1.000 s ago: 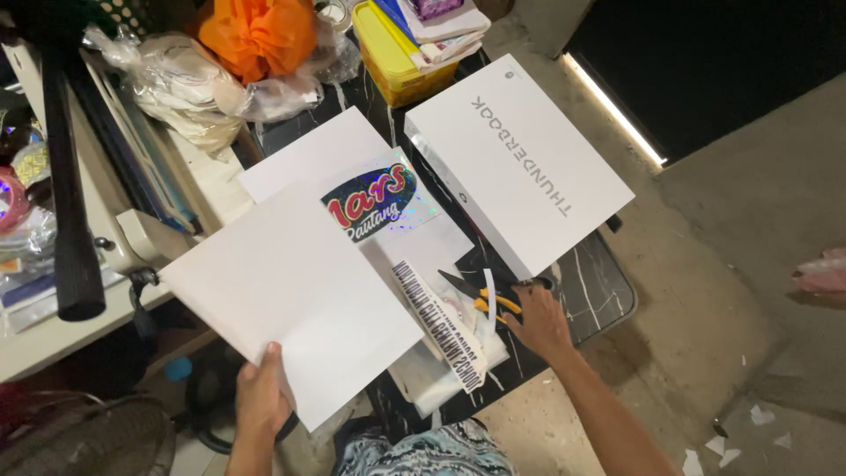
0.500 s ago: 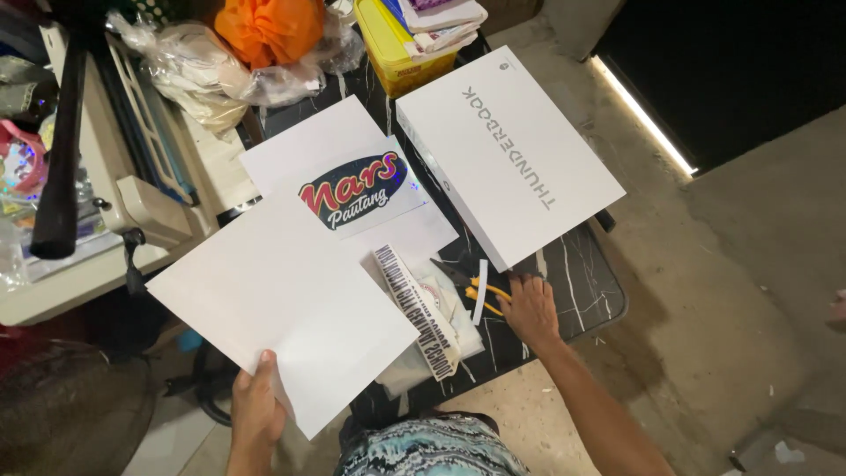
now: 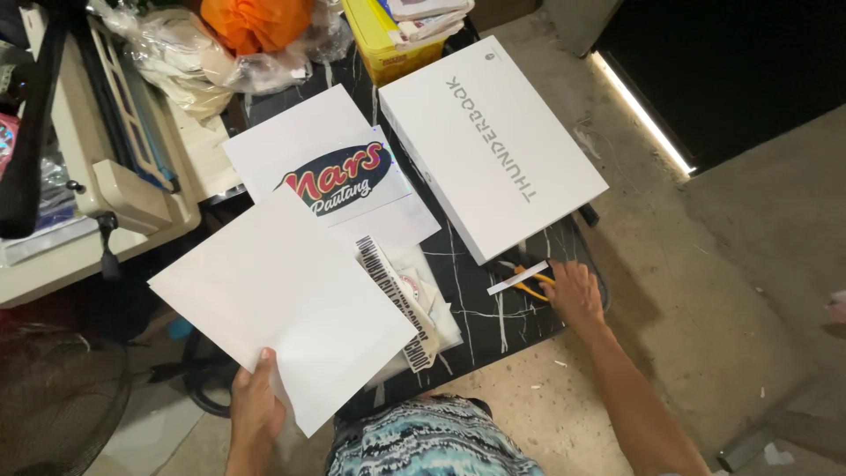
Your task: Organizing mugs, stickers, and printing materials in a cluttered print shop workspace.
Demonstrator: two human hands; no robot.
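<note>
Blank white sheet (image 3: 282, 304) sat pinched in left hand (image 3: 254, 407); right hand (image 3: 575, 295), fingers spread, touched yellow-handled scissors (image 3: 527, 280) beside white box (image 3: 489, 141).

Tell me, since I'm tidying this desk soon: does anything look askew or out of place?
Yes. The large flat white box lies skewed across the black marble-patterned table, one corner overhanging its right edge. Loose printed sheets overlap at odd angles. The right hand touches yellow-handled scissors; the left hand holds blank white paper.

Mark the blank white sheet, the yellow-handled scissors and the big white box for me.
blank white sheet (image 3: 282, 304), head view, middle of the sheet's face.
yellow-handled scissors (image 3: 534, 284), head view, on the yellow handle beside the right hand.
big white box (image 3: 489, 145), head view, centre of the lid.
</note>
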